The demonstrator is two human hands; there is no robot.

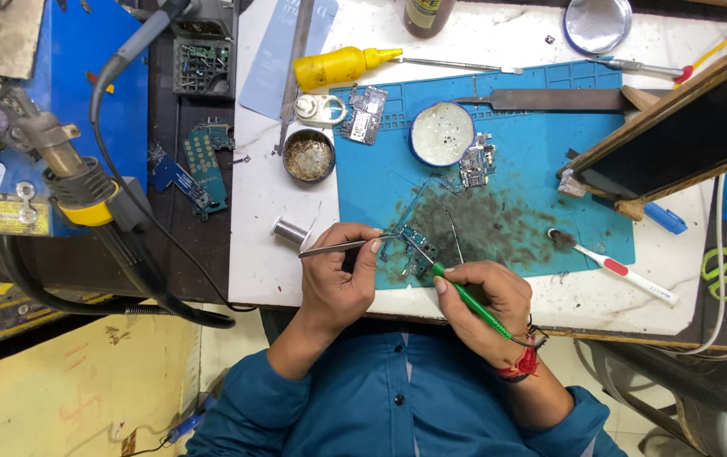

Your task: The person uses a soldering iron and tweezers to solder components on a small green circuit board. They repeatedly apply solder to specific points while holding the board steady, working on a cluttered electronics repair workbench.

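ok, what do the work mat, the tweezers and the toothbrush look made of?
Work mat: looks like silicone or rubber, matte blue, with moulded compartments along its top edge and dark smears.
Tweezers, in the left hand: metal, going by the thin silvery shine.
Toothbrush: glossy white plastic handle with a red patch; bristles dark with grime.

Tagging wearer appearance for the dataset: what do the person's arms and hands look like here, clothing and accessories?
Both hands, left hand and right hand, are bare, no gloves. Teal-blue shirt with buttons, sleeves pushed up to the elbows. Red thread wristband with a dark band beside it on the right wrist. No rings or watch visible.
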